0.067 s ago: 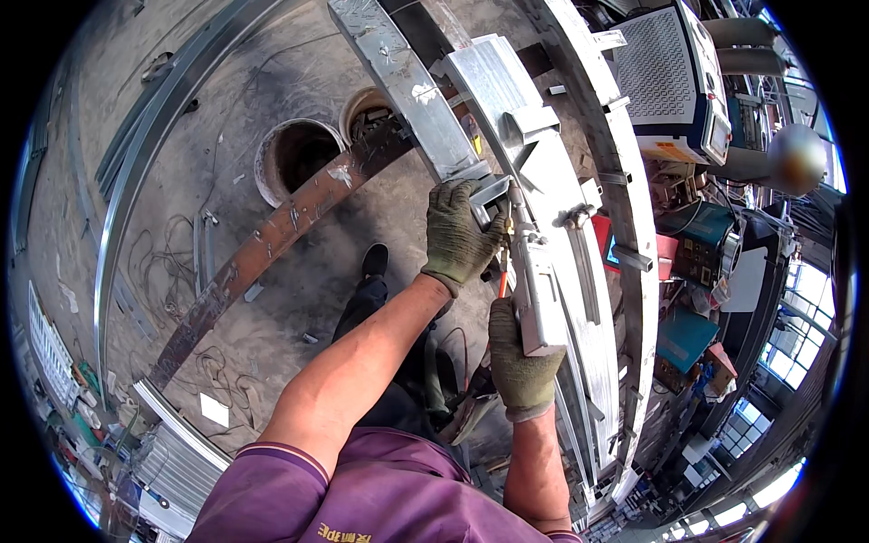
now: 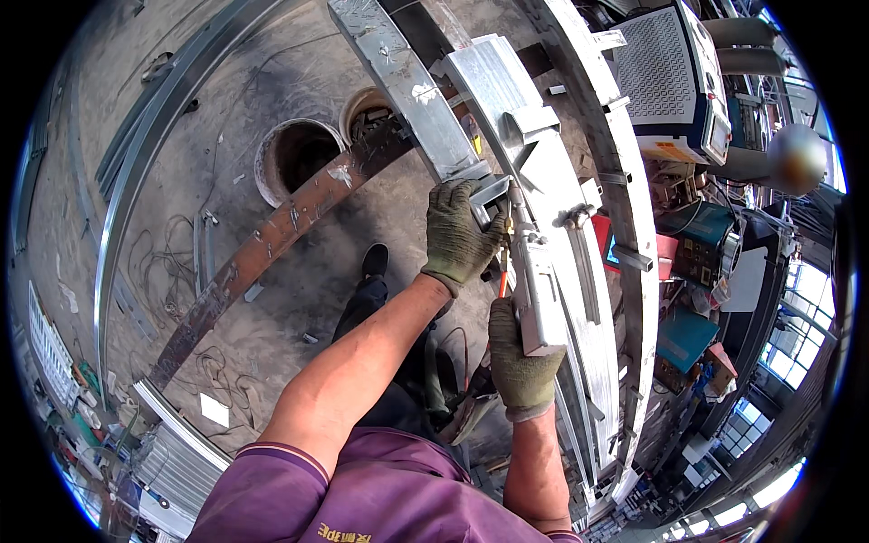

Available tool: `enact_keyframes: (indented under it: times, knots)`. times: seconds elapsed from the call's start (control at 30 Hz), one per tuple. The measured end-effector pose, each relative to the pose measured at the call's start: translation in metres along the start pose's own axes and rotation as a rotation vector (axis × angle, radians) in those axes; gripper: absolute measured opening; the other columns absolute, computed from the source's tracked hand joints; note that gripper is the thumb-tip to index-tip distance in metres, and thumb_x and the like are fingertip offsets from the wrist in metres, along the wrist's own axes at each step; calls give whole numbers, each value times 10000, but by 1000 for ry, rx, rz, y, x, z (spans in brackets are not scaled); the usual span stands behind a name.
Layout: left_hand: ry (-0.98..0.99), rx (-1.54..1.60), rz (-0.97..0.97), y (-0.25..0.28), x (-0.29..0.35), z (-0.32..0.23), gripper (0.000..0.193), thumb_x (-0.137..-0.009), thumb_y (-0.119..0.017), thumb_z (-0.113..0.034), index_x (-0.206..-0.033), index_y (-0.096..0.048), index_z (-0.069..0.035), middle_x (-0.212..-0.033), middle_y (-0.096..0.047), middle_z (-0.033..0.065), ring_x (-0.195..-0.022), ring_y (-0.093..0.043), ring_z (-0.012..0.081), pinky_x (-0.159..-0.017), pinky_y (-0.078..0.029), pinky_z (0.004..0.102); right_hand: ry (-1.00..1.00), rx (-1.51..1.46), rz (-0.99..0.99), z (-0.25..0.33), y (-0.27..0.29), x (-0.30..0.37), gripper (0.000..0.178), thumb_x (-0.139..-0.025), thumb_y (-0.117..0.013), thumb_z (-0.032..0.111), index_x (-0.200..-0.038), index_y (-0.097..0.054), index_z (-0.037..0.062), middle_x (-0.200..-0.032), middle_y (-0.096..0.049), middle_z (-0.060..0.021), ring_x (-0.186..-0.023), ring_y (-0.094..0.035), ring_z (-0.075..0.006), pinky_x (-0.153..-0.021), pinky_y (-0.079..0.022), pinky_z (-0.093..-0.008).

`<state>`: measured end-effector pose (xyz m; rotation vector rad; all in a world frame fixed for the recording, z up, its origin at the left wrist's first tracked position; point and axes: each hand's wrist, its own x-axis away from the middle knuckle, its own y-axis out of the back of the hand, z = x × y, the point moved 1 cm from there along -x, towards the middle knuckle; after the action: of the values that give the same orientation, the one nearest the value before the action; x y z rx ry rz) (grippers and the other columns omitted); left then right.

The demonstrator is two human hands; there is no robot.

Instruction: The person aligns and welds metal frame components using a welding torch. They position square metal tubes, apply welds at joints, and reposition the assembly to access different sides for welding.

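Observation:
My left hand [image 2: 460, 231], in a dark green knit glove, is bent round a small steel bracket [image 2: 490, 191] at the near end of a galvanized square tube [image 2: 398, 81]. My right hand [image 2: 523, 366], gloved alike, grips a grey box-shaped welding gun [image 2: 540, 303] from below and behind. The gun's narrow brass-coloured tip points away from me, close to the bracket and the left fingertips. Beside the gun runs a thin orange line [image 2: 503, 279]. Its handle is mostly hidden by the gun body and my right hand.
A rusty beam [image 2: 262, 244] crosses under the tube, with two round buckets [image 2: 291, 163] behind it. Long curved steel profiles [image 2: 625, 208] run along the right. Beyond them stands a white-and-blue machine cabinet [image 2: 661, 72]. Cables and scraps lie on the floor at left.

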<state>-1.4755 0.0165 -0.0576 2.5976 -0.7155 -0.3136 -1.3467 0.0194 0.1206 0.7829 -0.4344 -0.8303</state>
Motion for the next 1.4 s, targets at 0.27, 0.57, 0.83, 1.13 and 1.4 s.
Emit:
enact_keyframes:
  times: [0.27, 0.57, 0.83, 1.13, 1.4]
  knots:
    - [-49, 9, -18, -2, -1, 4, 665, -833, -887, -307, -1391, -659, -28, -1346, -660, 196, -1330, -581, 410, -1192, -446, 517, -29, -26, 27, -7, -1, 2, 187, -1010, -811, 186, -1110, -787, 30, -882, -783, -162, -791, -800, -357, -681, -610, -426]
    - [-31, 6, -20, -1, 0, 2, 688, -826, -892, -315, -1411, -652, -42, -1371, -645, 191, -1335, -572, 404, -1195, -440, 518, -116, -83, 61, -13, -1, 5, 174, -1000, -828, 158, -1102, -789, 23, -872, -781, -158, -780, -803, -333, -672, -604, -414]
    - [-51, 12, -17, -2, 0, 7, 687, -836, -894, -331, -1431, -669, -70, -1359, -664, 168, -1320, -580, 389, -1199, -433, 512, -42, -70, 29, -10, 1, 3, 172, -1012, -819, 156, -1114, -788, 21, -867, -780, -162, -775, -806, -325, -675, -608, -409]
    - [-51, -5, -1, -2, -1, 6, 678, -864, -875, -329, -1450, -654, -69, -1371, -658, 174, -1345, -577, 382, -1210, -420, 509, -109, -52, 100, -12, 3, 10, 160, -1008, -820, 161, -1093, -788, 29, -846, -774, -169, -764, -802, -347, -658, -608, -421]
    - [-26, -37, 0, -4, 1, 7, 689, -849, -887, -315, -1442, -651, -55, -1389, -650, 178, -1347, -571, 388, -1209, -427, 510, -94, -53, 64, -6, 3, 10, 143, -1009, -815, 159, -1056, -786, 27, -822, -766, -167, -742, -800, -342, -639, -603, -420]
